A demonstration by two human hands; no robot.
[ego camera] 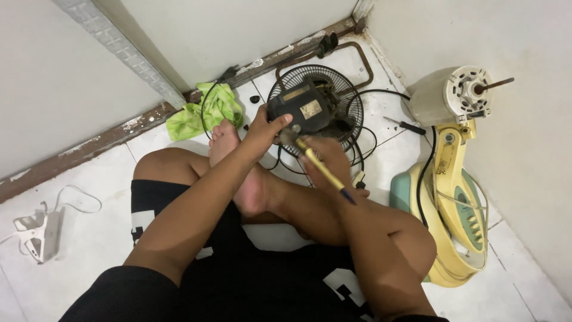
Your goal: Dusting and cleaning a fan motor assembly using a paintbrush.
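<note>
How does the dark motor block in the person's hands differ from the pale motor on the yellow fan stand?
The dark boxy motor block is held up by the left hand; the cream round motor sits mounted on the yellow stand. The cream one shows a bare shaft pointing right; the dark one shows a pale label. Each has a black cord by it.

We reach both arms forward over our crossed legs. Our left hand (266, 126) grips the near-left edge of the dark motor block (302, 108), fingers curled on its top. Our right hand (329, 156), just below that block, closes around a yellow-handled tool (322, 169), its tip pointing up at the block's underside.
</note>
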